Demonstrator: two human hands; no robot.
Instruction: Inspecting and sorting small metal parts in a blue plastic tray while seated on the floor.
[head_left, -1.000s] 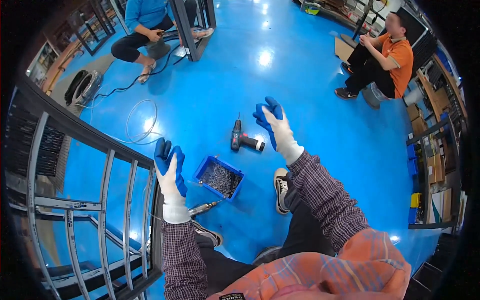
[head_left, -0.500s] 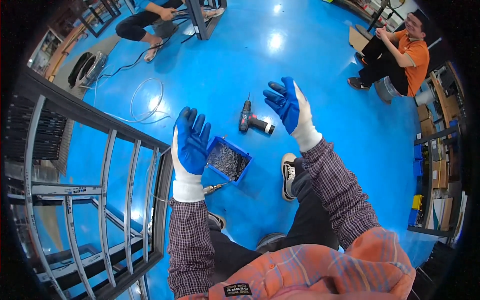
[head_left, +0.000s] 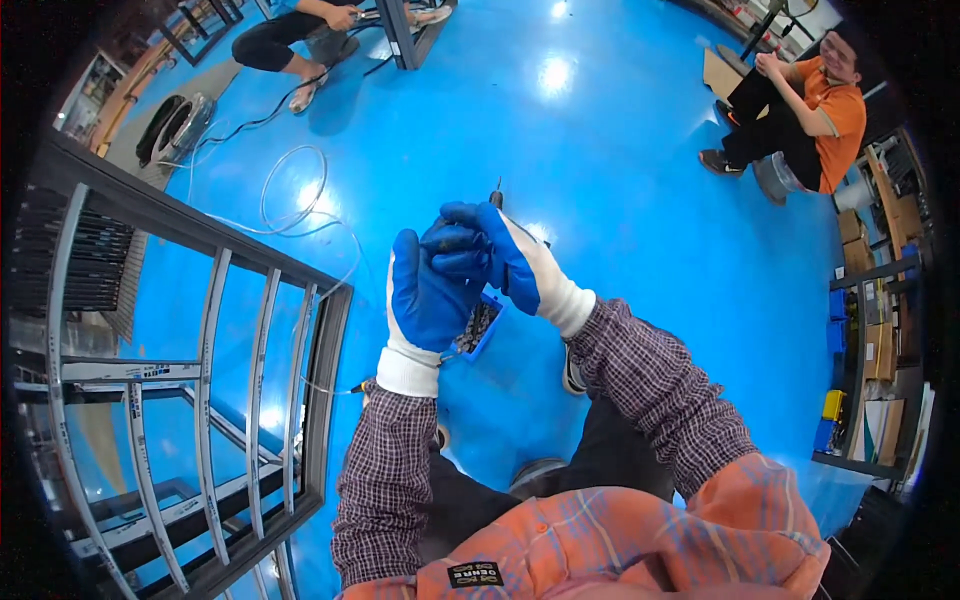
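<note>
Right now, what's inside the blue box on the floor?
In the blue box, I can see a heap of small grey pieces. The gloved left hand and right hand block much of the view, so what lies behind them can't be seen.

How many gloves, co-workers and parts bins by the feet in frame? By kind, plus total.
Gloves: 2 (left glove, right glove)
Co-workers: 2 (one upper left, one in orange)
Bin: 1, blue, partly hidden by the gloves
Total: 5
</note>
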